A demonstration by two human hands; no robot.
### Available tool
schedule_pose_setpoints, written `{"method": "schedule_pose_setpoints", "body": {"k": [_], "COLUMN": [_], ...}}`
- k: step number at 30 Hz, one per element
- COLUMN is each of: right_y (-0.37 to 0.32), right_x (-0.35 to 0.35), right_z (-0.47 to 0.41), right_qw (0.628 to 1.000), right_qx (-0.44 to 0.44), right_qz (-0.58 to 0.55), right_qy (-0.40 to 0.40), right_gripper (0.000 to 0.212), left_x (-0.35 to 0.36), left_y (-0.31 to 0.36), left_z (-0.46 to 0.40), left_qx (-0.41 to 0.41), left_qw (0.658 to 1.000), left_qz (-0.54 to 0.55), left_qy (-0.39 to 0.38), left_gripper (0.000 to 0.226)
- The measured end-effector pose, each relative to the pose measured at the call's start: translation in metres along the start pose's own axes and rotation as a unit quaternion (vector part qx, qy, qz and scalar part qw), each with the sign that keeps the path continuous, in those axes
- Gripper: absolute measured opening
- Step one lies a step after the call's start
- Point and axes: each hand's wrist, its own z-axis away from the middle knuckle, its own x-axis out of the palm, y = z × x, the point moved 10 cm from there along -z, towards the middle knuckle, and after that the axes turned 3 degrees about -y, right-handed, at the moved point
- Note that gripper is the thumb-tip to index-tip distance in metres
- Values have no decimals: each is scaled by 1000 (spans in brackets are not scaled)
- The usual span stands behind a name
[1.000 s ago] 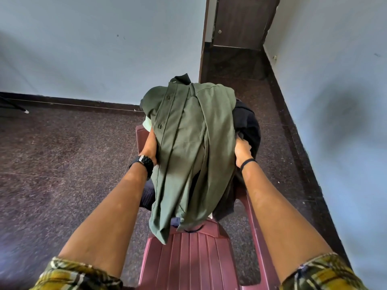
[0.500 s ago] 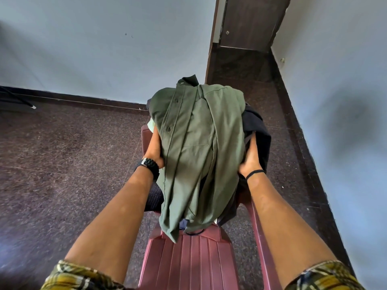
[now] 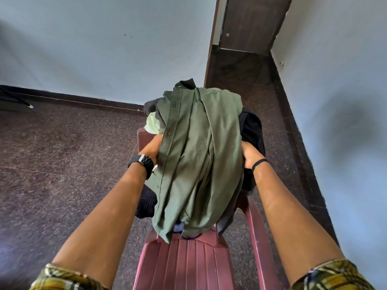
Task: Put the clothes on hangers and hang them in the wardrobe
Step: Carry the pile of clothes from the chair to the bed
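Observation:
A pile of clothes sits over a maroon plastic chair [image 3: 188, 264]. On top lies an olive-green button shirt [image 3: 199, 160]. Under it show a black garment [image 3: 251, 130], a pale green piece [image 3: 152, 124] and a dark dotted fabric [image 3: 146, 204]. My left hand [image 3: 151, 148], with a black watch at the wrist, reaches under the pile's left side; its fingers are hidden by the shirt. My right hand [image 3: 249, 153] grips the pile's right side, fingers tucked into the cloth. No hanger or wardrobe is in view.
The dark speckled floor [image 3: 62, 164] spreads to the left. A pale blue wall [image 3: 104, 49] stands behind and another wall [image 3: 345, 101] runs close on the right. A dark wooden door [image 3: 251, 21] closes a narrow passage ahead. A thin black rod [image 3: 16, 99] lies at far left.
My hands and the pile have lifted slightly off the chair, and the view has shifted a little; the pale green piece now shows more at the pile's left.

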Motion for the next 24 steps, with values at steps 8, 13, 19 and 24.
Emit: {"method": "schedule_pose_setpoints", "body": {"k": [8, 13, 19, 24], "right_y": [21, 4, -32, -59], "right_x": [19, 22, 14, 29], "right_z": [11, 15, 12, 11], "right_qw": [984, 977, 985, 982], "right_qx": [-79, -120, -137, -160], "right_qz": [-152, -173, -98, -80], "right_qy": [48, 14, -25, -62], "right_gripper": [32, 45, 35, 35], "left_x": [-7, -6, -20, -15], "left_y": [-6, 0, 8, 10], "left_z": [-3, -2, -5, -14], "left_qx": [-8, -12, -20, -2], "left_qw": [1000, 1000, 995, 997], "left_qz": [-22, -20, -75, -15], "left_qy": [4, -9, 66, 70], "left_gripper": [35, 29, 32, 34]}}
